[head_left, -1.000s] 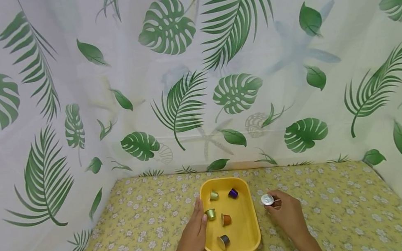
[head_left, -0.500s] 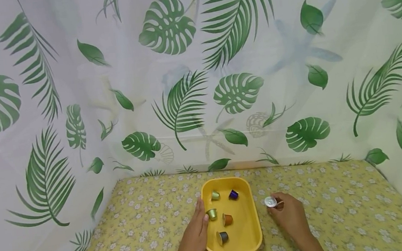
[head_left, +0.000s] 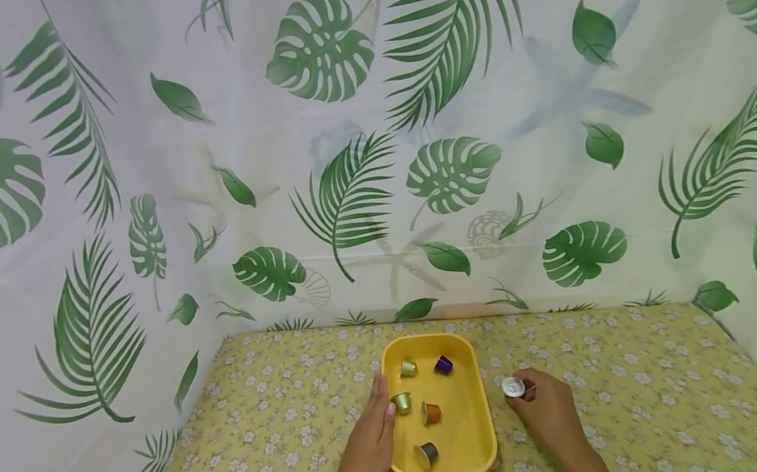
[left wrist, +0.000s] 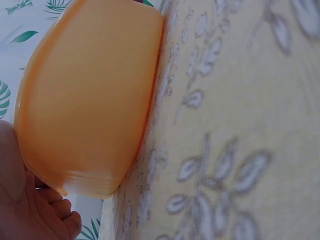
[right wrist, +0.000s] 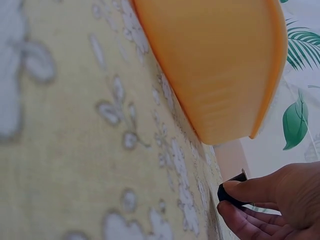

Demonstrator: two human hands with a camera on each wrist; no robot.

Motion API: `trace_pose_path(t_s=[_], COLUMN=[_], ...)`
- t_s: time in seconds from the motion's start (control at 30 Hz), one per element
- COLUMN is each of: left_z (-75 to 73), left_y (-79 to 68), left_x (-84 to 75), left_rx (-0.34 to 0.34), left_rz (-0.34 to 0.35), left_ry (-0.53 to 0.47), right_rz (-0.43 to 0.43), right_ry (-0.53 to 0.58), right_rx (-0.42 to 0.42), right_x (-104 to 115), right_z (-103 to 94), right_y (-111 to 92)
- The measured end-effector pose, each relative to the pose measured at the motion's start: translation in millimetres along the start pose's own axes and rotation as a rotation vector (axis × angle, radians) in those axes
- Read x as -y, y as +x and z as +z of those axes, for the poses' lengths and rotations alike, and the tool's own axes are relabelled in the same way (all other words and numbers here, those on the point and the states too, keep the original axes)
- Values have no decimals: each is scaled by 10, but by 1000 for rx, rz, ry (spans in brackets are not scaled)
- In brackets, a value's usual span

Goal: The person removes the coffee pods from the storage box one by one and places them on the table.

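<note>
My right hand pinches a coffee capsule between thumb and fingertips, just right of the yellow tray. Its silver foil lid faces up in the head view; the right wrist view shows its black body. Along the tray's left side lies my left hand, fingers extended against the outer wall and thumb at the rim. Inside the tray are a pale green capsule, a purple capsule, another green capsule, an orange capsule and a dark grey capsule.
The tray stands on a table with a yellow floral cloth. Behind it and at both sides hangs a white sheet printed with green leaves.
The right hand has drawn slightly right and toward me with the capsule. The whole view has shifted a little; the left hand stays at the tray and the capsules inside keep their places.
</note>
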State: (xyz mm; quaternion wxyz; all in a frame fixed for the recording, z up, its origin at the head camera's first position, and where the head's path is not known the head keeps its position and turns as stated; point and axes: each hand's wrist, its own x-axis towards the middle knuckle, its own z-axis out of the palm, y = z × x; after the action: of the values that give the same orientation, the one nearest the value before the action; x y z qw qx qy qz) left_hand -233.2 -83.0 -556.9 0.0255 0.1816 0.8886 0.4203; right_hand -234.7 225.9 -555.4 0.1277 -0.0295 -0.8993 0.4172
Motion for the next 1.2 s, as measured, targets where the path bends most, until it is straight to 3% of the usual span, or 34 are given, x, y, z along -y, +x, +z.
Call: trace_pose_path(t_s=[0.77, 1.0, 1.2], left_z=[3, 1, -1], left_y=[-12, -6, -1], left_x=[-7, -18, -13], left_rx=[-13, -10, -7], left_rz=[5, 3, 6], left_ry=[8, 8, 11], right_rz=[-49, -34, 16], right_ry=[-47, -53, -62], right_rx=[32, 50, 121], right_x=[-37, -23, 20], right_z=[15, 6, -41], right_y=[-28, -20, 7])
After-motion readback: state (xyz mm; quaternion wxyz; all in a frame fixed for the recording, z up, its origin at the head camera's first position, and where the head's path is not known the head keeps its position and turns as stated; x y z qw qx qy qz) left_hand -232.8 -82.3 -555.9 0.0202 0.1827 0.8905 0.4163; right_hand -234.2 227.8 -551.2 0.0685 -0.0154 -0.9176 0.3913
